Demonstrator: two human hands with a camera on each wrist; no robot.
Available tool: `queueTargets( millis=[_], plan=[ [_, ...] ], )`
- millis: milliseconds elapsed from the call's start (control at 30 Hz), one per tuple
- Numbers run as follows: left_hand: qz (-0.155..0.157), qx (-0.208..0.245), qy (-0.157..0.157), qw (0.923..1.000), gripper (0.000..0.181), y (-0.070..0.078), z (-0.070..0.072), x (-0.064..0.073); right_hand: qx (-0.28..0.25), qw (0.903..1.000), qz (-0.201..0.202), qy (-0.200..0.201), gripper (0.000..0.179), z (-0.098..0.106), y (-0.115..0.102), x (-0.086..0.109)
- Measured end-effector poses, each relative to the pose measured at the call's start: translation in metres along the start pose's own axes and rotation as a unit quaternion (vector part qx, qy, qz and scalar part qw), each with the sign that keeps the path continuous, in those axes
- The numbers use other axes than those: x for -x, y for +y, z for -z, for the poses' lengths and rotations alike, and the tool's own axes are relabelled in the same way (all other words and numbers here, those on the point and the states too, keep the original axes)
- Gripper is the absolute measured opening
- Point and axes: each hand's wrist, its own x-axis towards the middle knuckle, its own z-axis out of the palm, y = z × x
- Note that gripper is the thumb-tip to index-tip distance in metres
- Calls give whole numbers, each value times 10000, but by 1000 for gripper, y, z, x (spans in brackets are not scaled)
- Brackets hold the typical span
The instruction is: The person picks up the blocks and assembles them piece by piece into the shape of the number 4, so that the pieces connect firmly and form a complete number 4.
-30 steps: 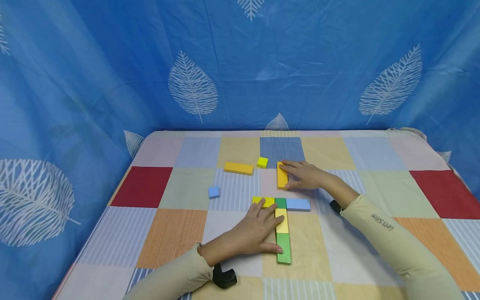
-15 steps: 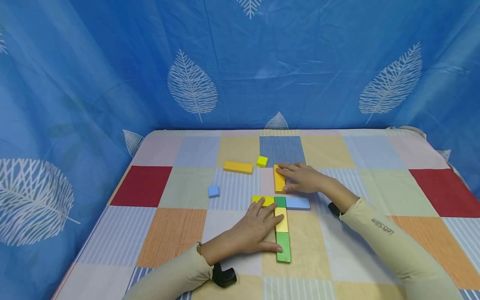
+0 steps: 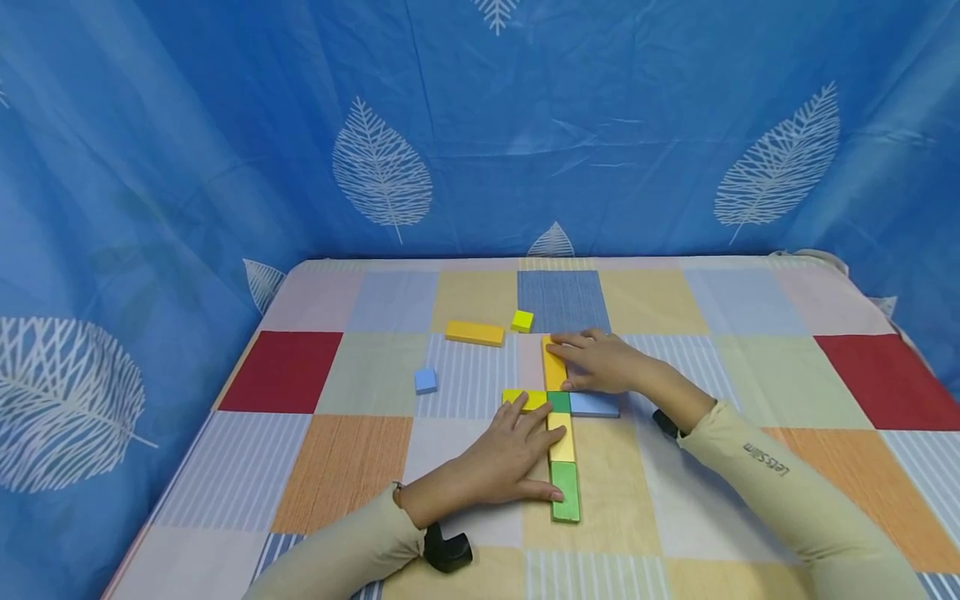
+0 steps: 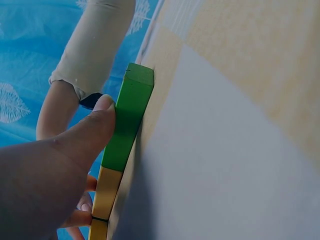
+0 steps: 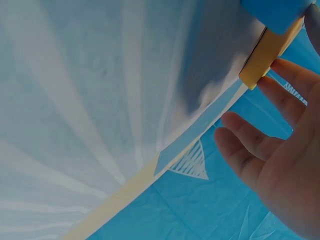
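Observation:
My left hand (image 3: 498, 458) lies spread over flat wooden blocks joined in a T. Its fingertips touch the bright yellow block (image 3: 531, 397), the small dark green block (image 3: 558, 402) and the pale yellow block (image 3: 562, 448). The left thumb rests on the light green block (image 4: 131, 115) at the T's foot. A light blue block (image 3: 596, 405) forms the right arm. Above the dark green one stands an orange block (image 3: 554, 371), its near end right at it. My right hand (image 3: 607, 362) touches this orange block with extended fingertips at the far part and the thumb near the close end.
Beyond and left lie another orange block (image 3: 475, 334), a small bright yellow cube (image 3: 522, 321) and a small blue cube (image 3: 425, 382). A patchwork cloth (image 3: 360, 467) covers the table. Blue leaf-patterned curtains (image 3: 480, 150) hang behind and at the sides.
The right hand has slid the orange block toward me and slightly left, up to the dark green block. The left hand has stayed in place on the T.

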Motion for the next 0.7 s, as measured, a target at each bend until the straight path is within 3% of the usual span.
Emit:
queueTargets(
  millis=[467, 700],
  plan=[
    [14, 35, 32, 10000, 77, 2, -1, 1, -5, 9999, 143, 65, 60, -6, -11, 17],
    [6, -53, 65, 10000, 78, 1, -1, 0, -291, 9995, 88, -56, 64, -6, -22, 31]
  ],
)
